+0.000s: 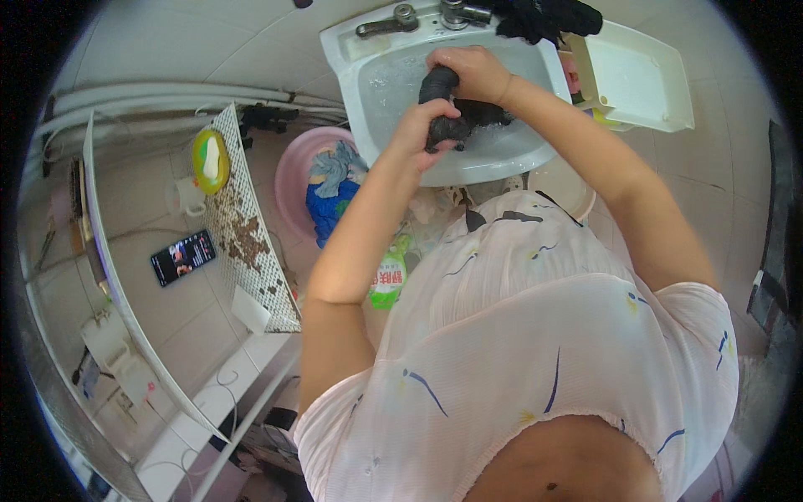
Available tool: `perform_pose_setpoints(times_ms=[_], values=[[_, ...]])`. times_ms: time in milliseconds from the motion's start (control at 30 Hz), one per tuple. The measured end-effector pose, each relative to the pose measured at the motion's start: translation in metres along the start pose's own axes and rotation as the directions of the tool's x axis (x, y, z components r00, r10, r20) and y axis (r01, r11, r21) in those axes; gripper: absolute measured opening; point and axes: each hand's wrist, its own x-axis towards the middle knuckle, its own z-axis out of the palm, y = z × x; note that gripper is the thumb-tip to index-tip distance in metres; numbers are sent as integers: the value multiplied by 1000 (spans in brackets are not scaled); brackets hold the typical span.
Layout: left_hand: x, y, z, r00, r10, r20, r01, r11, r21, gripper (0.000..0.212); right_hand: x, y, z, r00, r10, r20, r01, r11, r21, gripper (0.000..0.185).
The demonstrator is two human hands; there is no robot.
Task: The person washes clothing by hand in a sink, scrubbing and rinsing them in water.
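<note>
Over a white ceramic washbasin holding water, both my hands grip one wet, twisted black cloth. My left hand closes around its lower part, near the basin's front edge. Higher up, my right hand is shut on the upper part. Some dark fabric hangs down between the hands towards the water. A metal tap stands at the back rim, beside a lever handle. More black cloth lies bunched on the back right corner of the basin.
Left of the basin, a pink tub holds blue and grey cloth. A perforated shelf bears a soap dish; a lit phone is farther left. A green-and-white package is below. An off-white plastic bin adjoins the basin's right side.
</note>
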Motion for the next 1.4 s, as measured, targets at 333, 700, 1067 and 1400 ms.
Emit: perform_pose_setpoints(times_ms=[333,700,1067,1400], values=[[-14,6,28,841,367,398,-504,799,328,56,-28,-14,25,831,517,205,-556,752,355,16],[-24,48,-22,774,187,605,-277,-759,589,47,1,-21,8,601,66,796,-678,570,465,28],[-30,-6,-33,969,161,-189,-27,826,563,20,-26,-31,33,933,243,266,-265,963,49,31],[-38,-22,-49,888,444,-120,-151,528,836,27,-73,-34,54,920,348,-181,-363,930,-56,43]])
